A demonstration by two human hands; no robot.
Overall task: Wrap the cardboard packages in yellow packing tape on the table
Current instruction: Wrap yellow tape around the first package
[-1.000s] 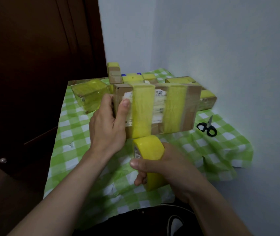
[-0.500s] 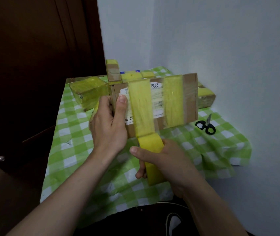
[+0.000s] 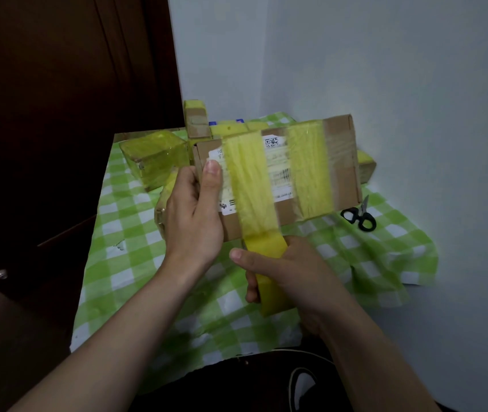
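A flat cardboard package (image 3: pixel 342 173) with a white shipping label is held up above the table, its broad face turned to me. Two bands of yellow tape cross it. My left hand (image 3: pixel 192 215) grips its left end, thumb on the label. My right hand (image 3: pixel 290 275) holds the yellow tape roll (image 3: pixel 269 289) just under the package's lower edge. The left band runs straight down into the roll.
The table wears a green-and-white checked cloth (image 3: pixel 135 254). Black-handled scissors (image 3: pixel 358 217) lie at the right near the wall. Several tape-wrapped packages (image 3: pixel 156 156) sit at the back. A dark wooden door stands on the left.
The package has been lifted and tipped so its labelled face turns more toward me. The roll has come closer under the package's lower edge.
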